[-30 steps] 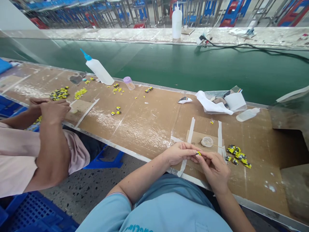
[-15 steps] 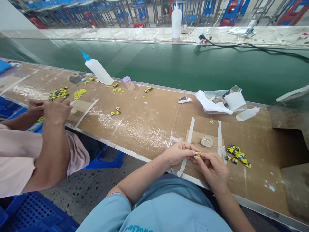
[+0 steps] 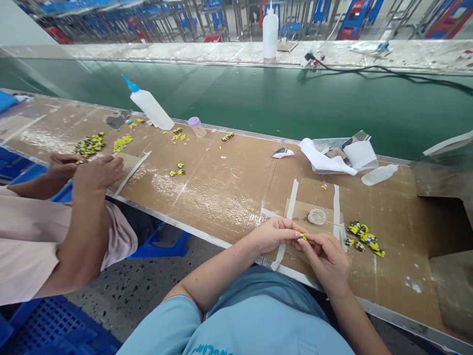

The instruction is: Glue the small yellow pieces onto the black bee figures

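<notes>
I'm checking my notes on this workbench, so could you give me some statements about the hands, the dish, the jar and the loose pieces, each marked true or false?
1. The left hand and right hand meet at a small yellow-and-black piece. True.
2. The round dish sits outside the two tape strips. False: it sits between the strips.
3. A cluster of pieces lies to the right of the dish. True.
4. The small jar has a red lid. False: its lid is purple.
</notes>
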`<act>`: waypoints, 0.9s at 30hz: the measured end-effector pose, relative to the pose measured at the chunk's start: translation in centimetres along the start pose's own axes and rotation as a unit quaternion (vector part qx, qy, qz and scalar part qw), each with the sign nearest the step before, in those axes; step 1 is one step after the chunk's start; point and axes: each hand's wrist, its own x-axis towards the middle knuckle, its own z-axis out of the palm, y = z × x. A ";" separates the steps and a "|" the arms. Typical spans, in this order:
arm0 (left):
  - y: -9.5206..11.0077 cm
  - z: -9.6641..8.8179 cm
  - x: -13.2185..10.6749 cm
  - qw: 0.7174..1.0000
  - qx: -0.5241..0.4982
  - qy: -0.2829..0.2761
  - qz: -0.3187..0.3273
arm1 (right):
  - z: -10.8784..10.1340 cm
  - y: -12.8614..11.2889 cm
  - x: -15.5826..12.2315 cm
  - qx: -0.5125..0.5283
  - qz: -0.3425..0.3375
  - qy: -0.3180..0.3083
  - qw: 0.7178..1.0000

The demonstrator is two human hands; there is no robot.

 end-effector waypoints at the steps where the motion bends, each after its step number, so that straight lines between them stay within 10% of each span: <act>1: 0.0 0.0 0.0 1.000 0.000 -0.005 -0.002 | 0.0 0.0 0.0 0.003 0.002 0.000 1.000; 20: 0.5 0.1 -0.5 0.999 0.030 -0.016 0.016 | 0.3 0.2 -0.2 0.034 -0.010 -0.048 0.998; 27: 0.5 0.0 -0.7 0.992 0.126 -0.029 0.015 | -2.8 1.0 -0.5 -0.050 -0.018 -0.040 0.998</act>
